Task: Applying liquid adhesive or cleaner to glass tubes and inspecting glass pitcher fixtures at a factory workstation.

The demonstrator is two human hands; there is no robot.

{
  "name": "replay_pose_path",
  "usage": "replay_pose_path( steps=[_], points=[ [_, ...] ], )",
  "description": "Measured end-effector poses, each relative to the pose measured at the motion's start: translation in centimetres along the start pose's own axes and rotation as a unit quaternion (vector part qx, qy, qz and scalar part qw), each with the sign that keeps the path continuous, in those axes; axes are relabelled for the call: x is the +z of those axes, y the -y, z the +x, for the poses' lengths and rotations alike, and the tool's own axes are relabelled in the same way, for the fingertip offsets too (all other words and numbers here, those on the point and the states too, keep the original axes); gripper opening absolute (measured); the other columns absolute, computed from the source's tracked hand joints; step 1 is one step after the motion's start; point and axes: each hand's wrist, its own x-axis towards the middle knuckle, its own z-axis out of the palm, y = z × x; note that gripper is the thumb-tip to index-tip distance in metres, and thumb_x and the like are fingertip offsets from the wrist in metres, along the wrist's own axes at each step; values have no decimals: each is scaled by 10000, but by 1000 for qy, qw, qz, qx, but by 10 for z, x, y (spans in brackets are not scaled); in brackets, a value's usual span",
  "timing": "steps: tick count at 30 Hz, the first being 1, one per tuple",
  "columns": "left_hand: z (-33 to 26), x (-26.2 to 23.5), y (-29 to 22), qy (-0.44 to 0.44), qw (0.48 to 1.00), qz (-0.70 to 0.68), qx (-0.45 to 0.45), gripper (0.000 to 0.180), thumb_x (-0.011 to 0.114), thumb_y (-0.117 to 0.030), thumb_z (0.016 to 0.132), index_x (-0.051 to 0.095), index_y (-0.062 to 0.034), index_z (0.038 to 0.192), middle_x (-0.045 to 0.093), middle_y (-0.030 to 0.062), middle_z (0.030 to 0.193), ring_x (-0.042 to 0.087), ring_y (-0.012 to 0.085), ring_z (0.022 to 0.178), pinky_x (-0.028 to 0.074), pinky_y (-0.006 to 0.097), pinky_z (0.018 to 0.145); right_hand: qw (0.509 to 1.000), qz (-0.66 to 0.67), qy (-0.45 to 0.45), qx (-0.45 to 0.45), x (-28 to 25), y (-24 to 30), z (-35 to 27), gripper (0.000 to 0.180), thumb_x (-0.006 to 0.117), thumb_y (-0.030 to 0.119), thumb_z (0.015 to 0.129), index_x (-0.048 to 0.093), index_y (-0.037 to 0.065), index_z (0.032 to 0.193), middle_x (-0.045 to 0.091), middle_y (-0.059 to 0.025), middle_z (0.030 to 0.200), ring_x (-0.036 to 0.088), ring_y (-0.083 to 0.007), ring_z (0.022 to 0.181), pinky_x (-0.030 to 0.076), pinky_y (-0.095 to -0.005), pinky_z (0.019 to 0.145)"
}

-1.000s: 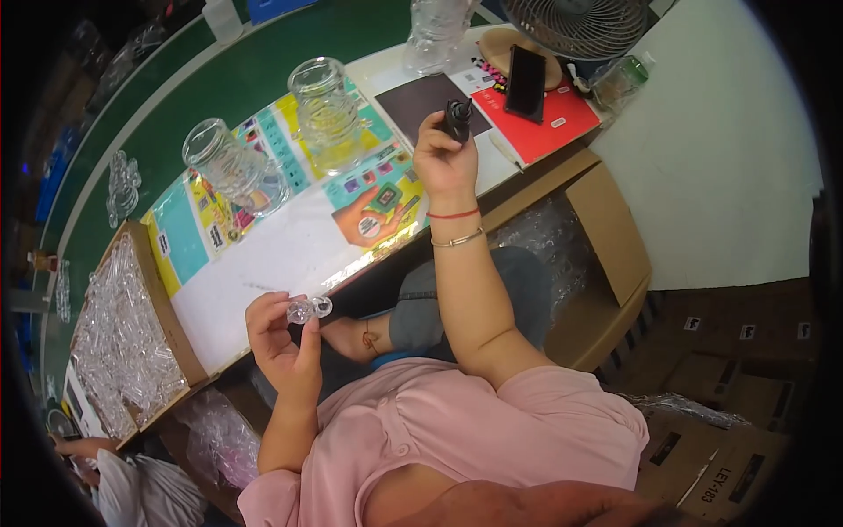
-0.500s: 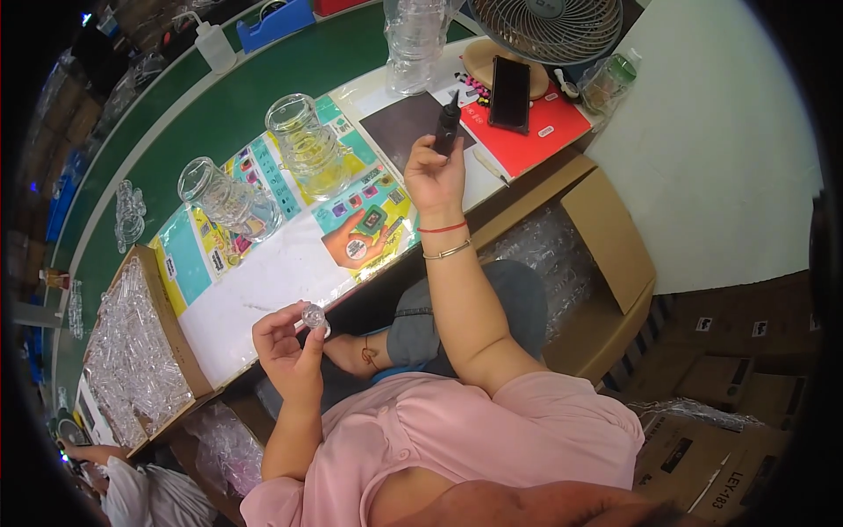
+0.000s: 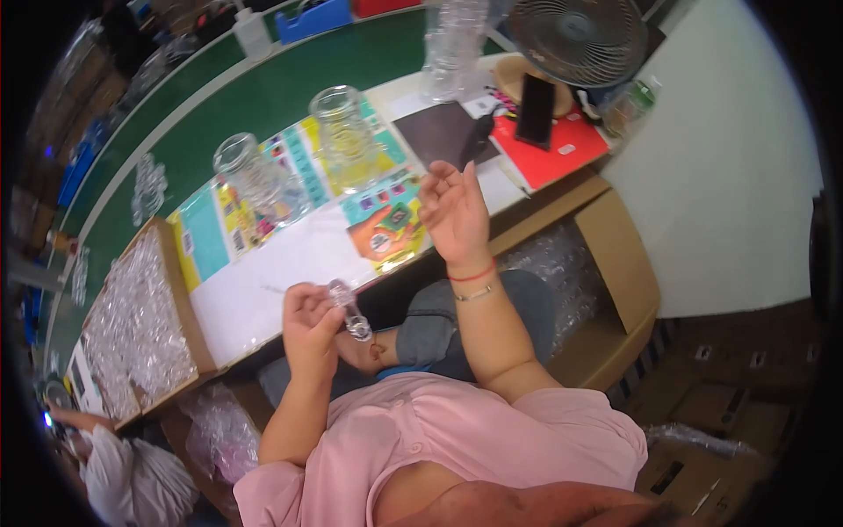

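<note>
In my left hand, a small clear plastic piece with rounded, ring-like ends is pinched between thumb and fingers, just off the table's near edge. My right hand is raised near the same edge, palm turned up and fingers loosely apart, with nothing in it. Just beyond its fingertips, a black dropper bottle rests by a dark sheet; it looks blurred. Two stacks of clear plastic cup-like parts, a nearer-left stack and another stack, stand on the printed mat.
A cardboard tray of many clear pieces lies at left. Farther right are a tall clear stack, a phone, a red sheet and a fan. An open carton stands below the table's right side. Another person's sleeve shows lower left.
My right hand has let go of the black bottle and drawn back toward me. The clear piece in my left hand has turned, showing its length. The whole view has shifted.
</note>
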Motion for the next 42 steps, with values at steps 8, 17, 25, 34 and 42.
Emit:
replay_pose_path(
  steps=[8,17,25,34,42],
  points=[
    [12,9,-8,83,972,-174,-130,337,668,-40,756,472,-62,1029,558,102,1060,547,177,974,447,301,846,867,-429,250,45,56,-54,-41,349,587,91,821,513,-19,1143,551,-154,1150,512,-223,1091,357,-364,967],
    [124,-35,-68,-126,761,537,343,897,800,-127,576,297,-16,1311,424,184,1251,383,304,1208,274,374,1036,972,-222,46,56,48,-45,-48,360,576,274,858,430,38,1086,608,-173,971,629,-201,789,485,-357,834],
    [114,-36,-59,25,806,544,231,684,814,-197,529,504,-16,1111,504,146,1121,490,274,1068,346,369,978,974,-227,-11,0,51,-51,-59,354,556,278,871,473,24,1102,598,-143,964,625,-192,802,500,-314,792],
    [-24,-7,-35,11,988,-70,141,986,861,-230,545,282,14,1304,405,181,1264,443,302,1156,398,437,957,956,-292,15,6,65,-68,-80,398,662,251,797,484,8,1056,603,-137,938,594,-214,918,468,-322,824],
    [-34,-15,-46,52,994,-48,82,953,860,-184,545,306,39,1288,461,178,1215,495,271,1104,413,409,945,944,-328,42,-16,76,-86,-86,413,700,233,764,484,7,1034,590,-125,947,577,-203,937,450,-314,838]
  ],
)
